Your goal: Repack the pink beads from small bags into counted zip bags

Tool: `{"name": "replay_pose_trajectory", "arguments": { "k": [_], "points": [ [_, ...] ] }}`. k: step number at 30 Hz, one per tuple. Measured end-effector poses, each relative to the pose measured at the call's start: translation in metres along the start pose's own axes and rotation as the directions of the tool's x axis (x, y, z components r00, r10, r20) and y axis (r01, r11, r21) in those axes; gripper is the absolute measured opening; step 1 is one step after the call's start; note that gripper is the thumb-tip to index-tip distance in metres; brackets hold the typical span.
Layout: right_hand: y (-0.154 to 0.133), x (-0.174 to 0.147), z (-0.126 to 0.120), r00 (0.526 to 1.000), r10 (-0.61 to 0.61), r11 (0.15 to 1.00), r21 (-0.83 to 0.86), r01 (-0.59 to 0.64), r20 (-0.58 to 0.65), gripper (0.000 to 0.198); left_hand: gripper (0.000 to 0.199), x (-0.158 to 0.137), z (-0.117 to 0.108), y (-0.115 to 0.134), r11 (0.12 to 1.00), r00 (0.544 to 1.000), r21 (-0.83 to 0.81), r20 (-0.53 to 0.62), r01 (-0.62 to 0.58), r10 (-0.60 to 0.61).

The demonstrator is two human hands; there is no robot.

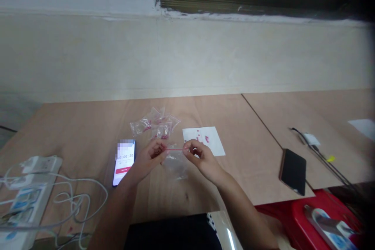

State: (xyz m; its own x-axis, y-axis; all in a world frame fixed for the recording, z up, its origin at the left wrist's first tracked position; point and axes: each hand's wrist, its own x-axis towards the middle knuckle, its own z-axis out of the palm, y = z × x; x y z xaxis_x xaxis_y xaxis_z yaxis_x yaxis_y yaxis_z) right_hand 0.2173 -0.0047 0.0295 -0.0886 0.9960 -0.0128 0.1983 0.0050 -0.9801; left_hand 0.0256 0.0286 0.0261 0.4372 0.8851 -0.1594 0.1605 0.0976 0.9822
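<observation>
A thin red cord [175, 149] is stretched level between my two hands. My left hand [154, 154] pinches its left end, and my right hand [199, 156] pinches the right end. Under the cord lies a clear plastic bag [176, 168] on the table. Just beyond my right hand is a white sheet of paper [217, 144] with several small red beads [207, 139] on it. Behind my left hand, several clear zip bags [155, 123] with red pieces inside lie in a loose pile.
A lit phone [124, 166] showing a timer lies left of my hands. White power strips [33, 199] and tangled white cables [77, 203] fill the left front. To the right are a dark phone [293, 172], a white adapter [311, 139] with black cable, and a red stool [295, 213] below the table edge.
</observation>
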Motion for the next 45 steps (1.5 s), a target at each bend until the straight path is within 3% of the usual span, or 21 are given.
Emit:
{"name": "replay_pose_trajectory", "arguments": {
  "k": [4, 9, 14, 18, 23, 26, 30, 36, 41, 45],
  "points": [
    [0.002, -0.002, 0.016, 1.000, 0.023, 0.989, 0.148, -0.022, -0.004, 0.019, 0.021, -0.013, -0.009, -0.004, 0.999, 0.998, 0.024, 0.057, 0.034, -0.035],
    [-0.003, 0.000, 0.033, 0.994, 0.096, 0.945, 0.307, -0.109, 0.058, 0.023, 0.021, -0.019, -0.013, -0.004, 0.994, 0.999, 0.100, 0.008, -0.040, 0.040],
    [0.000, 0.003, 0.043, 0.996, 0.086, 0.956, 0.283, -0.073, -0.031, 0.024, 0.023, -0.019, -0.005, -0.002, 0.998, 0.998, 0.058, 0.067, -0.021, 0.018],
    [0.005, 0.004, 0.047, 0.996, 0.063, 0.973, 0.228, -0.047, -0.062, 0.023, 0.025, -0.015, 0.000, -0.004, 0.997, 0.997, 0.052, 0.048, -0.061, 0.058],
    [0.009, 0.004, 0.044, 0.985, 0.160, 0.892, 0.417, -0.174, 0.069, 0.026, 0.024, -0.014, -0.003, -0.006, 0.996, 0.998, 0.058, 0.018, -0.063, 0.062],
    [0.006, 0.002, 0.041, 0.985, 0.168, 0.868, 0.468, -0.167, 0.038, 0.022, 0.024, -0.017, -0.007, -0.007, 0.997, 0.999, 0.064, 0.020, -0.043, 0.042],
    [0.006, -0.001, 0.038, 0.983, 0.179, 0.876, 0.461, -0.145, -0.031, 0.021, 0.022, -0.023, -0.011, -0.009, 0.997, 1.000, 0.077, 0.028, -0.007, 0.005],
    [0.009, -0.007, 0.039, 0.981, 0.191, 0.878, 0.441, -0.184, 0.029, 0.024, 0.018, -0.029, -0.014, -0.009, 0.989, 0.999, 0.148, -0.039, -0.012, 0.018],
    [0.000, -0.012, 0.041, 0.990, 0.140, 0.900, 0.414, -0.136, 0.021, 0.026, 0.023, -0.031, -0.010, -0.007, 0.999, 0.997, 0.036, 0.071, 0.031, -0.034],
    [0.000, -0.013, 0.044, 0.996, 0.093, 0.923, 0.377, -0.082, -0.011, 0.025, 0.025, -0.029, -0.004, -0.004, 1.000, 0.996, 0.001, 0.087, 0.006, -0.006]
  ]
}}
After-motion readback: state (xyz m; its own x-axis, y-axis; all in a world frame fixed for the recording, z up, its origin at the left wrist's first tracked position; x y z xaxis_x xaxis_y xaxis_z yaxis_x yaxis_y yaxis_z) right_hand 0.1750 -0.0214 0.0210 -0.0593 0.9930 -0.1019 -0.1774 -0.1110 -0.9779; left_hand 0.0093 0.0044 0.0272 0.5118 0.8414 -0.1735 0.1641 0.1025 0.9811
